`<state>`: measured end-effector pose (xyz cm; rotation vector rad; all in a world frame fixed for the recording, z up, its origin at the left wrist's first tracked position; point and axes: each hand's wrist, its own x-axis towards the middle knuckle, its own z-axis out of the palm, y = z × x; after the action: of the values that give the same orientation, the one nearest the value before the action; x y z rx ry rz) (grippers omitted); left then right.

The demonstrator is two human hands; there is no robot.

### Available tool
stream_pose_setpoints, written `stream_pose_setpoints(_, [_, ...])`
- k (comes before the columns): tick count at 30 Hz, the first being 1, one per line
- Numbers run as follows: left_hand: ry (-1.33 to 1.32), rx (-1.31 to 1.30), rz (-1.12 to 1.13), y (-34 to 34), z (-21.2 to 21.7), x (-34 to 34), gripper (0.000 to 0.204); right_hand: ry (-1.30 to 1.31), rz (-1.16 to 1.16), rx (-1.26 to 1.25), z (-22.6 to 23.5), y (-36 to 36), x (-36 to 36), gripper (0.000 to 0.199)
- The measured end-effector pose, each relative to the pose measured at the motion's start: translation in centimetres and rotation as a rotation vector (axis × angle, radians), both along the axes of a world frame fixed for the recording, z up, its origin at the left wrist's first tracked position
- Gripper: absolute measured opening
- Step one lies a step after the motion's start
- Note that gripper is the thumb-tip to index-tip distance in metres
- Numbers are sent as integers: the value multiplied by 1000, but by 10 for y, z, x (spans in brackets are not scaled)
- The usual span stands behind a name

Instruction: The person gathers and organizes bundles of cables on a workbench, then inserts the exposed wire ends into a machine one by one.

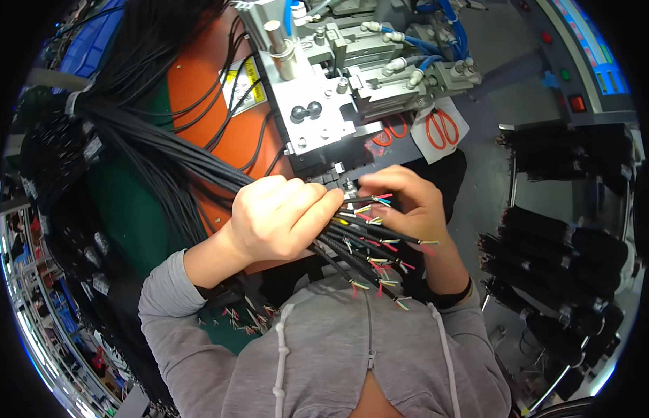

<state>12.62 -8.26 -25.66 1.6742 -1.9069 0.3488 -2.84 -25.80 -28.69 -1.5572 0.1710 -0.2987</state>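
On my view the left hand is closed around the black cables, mid-frame. The right hand, half open, curves by their tips; contact I can't tell. The machine's edge sits just above; room opens rightward, toward black bundles.

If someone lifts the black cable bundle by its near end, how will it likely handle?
Probably bendy rather than rigid: the cable ends splay past the left hand. Likely heavy for its thickness, as many cables are packed into the black cable bundle. The thin coloured wire tips stick out exposed, so they may snag or bend.
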Motion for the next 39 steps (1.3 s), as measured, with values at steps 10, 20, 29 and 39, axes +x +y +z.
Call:
stream_pose_setpoints(10, [157,-152,127,-7,-10,-4,24,-162,-153,-17,-22,10,16,18])
stream_pose_setpoints(20, [128,-133,222,-7,-15,-4,20,-372,-331,-341,-4,28,43,21])
stream_pose_setpoints(29, [170,-63,238,-8,-16,-6,14,-388,-380,-625,-4,24,42,13])
stream_pose_setpoints(39, [118,41,227,0,-17,-8,35,52,-57,-65,4,2,34,13])
